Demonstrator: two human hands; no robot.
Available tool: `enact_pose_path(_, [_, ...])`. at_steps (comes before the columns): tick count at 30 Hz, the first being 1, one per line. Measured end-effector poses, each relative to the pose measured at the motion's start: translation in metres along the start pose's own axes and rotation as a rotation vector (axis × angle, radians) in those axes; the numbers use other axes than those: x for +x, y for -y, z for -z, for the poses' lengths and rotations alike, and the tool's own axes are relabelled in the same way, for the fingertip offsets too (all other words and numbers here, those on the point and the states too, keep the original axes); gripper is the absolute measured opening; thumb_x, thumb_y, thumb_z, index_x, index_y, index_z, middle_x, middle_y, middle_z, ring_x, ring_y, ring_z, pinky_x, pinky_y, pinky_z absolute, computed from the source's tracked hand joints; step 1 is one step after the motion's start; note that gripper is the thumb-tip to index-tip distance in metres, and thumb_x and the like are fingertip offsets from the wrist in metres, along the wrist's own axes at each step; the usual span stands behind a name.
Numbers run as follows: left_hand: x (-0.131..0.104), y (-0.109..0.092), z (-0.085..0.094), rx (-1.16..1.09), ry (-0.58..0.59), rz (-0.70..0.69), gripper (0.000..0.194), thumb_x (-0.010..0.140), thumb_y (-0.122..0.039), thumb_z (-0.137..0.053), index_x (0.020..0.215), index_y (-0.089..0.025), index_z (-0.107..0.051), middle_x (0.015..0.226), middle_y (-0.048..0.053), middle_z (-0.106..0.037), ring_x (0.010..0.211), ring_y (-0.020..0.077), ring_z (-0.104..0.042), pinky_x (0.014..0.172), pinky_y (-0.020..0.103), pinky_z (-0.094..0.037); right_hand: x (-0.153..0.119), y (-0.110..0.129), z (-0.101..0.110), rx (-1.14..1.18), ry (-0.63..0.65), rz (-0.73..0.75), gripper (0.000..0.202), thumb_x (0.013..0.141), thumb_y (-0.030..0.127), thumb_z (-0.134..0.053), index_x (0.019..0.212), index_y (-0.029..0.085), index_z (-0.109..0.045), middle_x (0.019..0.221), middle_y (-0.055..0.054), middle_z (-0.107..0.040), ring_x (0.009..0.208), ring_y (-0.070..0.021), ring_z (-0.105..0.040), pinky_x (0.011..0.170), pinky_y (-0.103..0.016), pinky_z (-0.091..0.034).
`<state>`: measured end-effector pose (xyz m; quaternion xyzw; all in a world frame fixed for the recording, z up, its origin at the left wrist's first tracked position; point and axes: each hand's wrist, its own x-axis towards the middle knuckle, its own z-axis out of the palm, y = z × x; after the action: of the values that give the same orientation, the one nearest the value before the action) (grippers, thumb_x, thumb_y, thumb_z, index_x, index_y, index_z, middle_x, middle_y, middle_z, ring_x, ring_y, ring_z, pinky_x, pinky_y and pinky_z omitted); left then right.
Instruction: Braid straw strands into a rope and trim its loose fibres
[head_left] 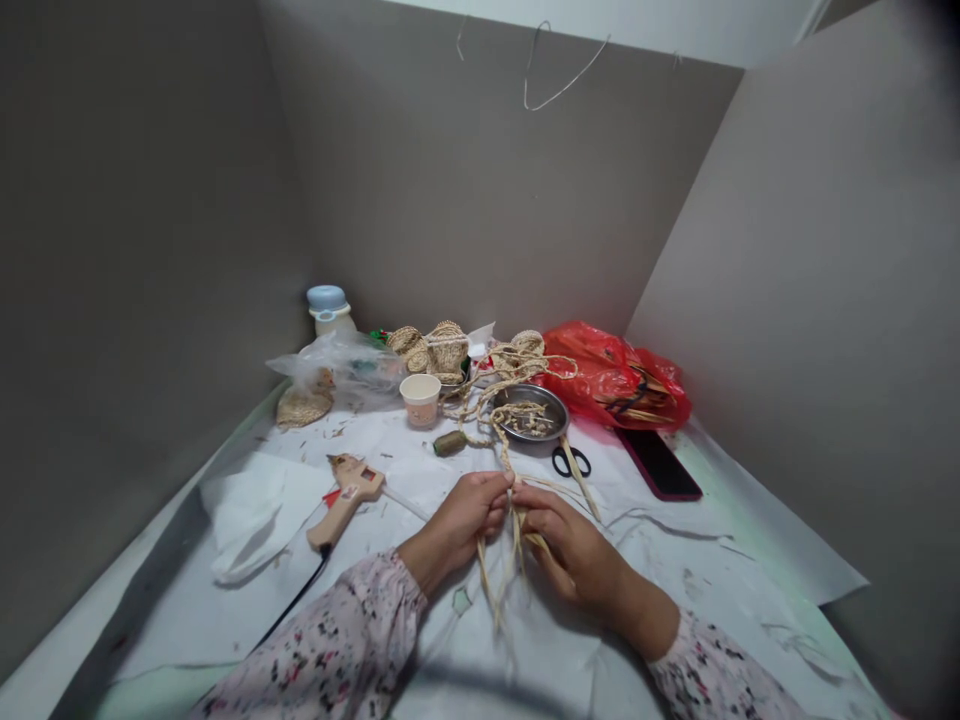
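From where I stand, the left hand (pixel 469 510) has thumb and forefinger pinched on the end of a straw-coloured braid (pixel 504 448), its other fingers curled under. The right hand (pixel 574 550) meets it there, fingers bent round some of the loose strands (pixel 491 590); how each finger sits beneath, I can't tell.

That pinch looks to me like the line between done and undone. Beyond it the braid is formed, running away past the left side of a metal dish (pixel 564 425) and looping into a tangle at the back, so I'd say a good length is made. On the near side the strands hang apart over the white paper (pixel 540 670), and that part is unworked. Where the braid's far end lies, I can't make out.

Further out, the scissors (pixel 559 461) lie under a pale strip (pixel 581 478), and a thread spool (pixel 450 443) and the glue gun (pixel 346 500) rest out of the hands. Behind the paper cup (pixel 421 400) sit some coiled woven pieces (pixel 447 350), which look much further along, while the red bag (pixel 592 360) holds more brownish strips, seemingly unused
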<state>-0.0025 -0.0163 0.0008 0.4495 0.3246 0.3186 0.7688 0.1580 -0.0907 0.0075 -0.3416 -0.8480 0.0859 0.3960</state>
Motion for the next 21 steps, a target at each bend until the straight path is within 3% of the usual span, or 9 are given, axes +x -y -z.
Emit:
enact_pose_path(7, [0.001, 0.000, -0.003, -0.013, -0.008, 0.019, 0.034, 0.075, -0.046, -0.067, 0.069, -0.015, -0.052, 0.048, -0.011, -0.028, 0.041, 0.0033, -0.015, 0.041, 0.022, -0.008, -0.005, -0.003, 0.002, 0.034, 0.018, -0.015, 0.040, 0.079, 0.006, -0.047, 0.115, 0.022, -0.048, 0.127, -0.013, -0.055, 0.124, -0.0242, -0.050, 0.102, -0.045, -0.044])
enact_pose_path(13, [0.001, 0.001, -0.008, 0.074, -0.052, -0.002, 0.033, 0.075, -0.044, -0.066, 0.069, -0.015, -0.053, 0.048, -0.011, -0.029, 0.041, 0.0036, -0.016, 0.042, 0.023, -0.008, -0.008, -0.019, 0.001, -0.047, -0.348, -0.261, 0.028, 0.088, 0.010, -0.041, 0.111, 0.022, -0.052, 0.106, -0.009, -0.061, 0.100, -0.0197, -0.059, 0.084, -0.036, -0.050])
enact_pose_path(16, [0.000, 0.000, -0.010, 0.120, -0.076, -0.006, 0.032, 0.074, -0.045, -0.066, 0.069, -0.015, -0.053, 0.047, -0.010, -0.031, 0.041, 0.0043, -0.019, 0.042, 0.023, -0.010, -0.002, -0.019, -0.002, -0.059, -0.294, -0.393, 0.012, 0.089, 0.020, -0.051, 0.099, 0.021, -0.057, 0.096, -0.008, -0.061, 0.089, -0.0196, -0.058, 0.075, -0.033, -0.048])
enact_pose_path(21, [0.000, 0.001, -0.012, 0.216, -0.141, -0.042, 0.033, 0.073, -0.045, -0.065, 0.066, -0.015, -0.055, 0.046, -0.009, -0.033, 0.043, 0.0055, -0.022, 0.044, 0.023, -0.012, 0.008, -0.017, -0.007, 0.017, -0.177, -0.565, 0.010, 0.085, 0.027, -0.057, 0.089, 0.019, -0.061, 0.088, -0.005, -0.061, 0.079, -0.0179, -0.056, 0.069, -0.030, -0.045])
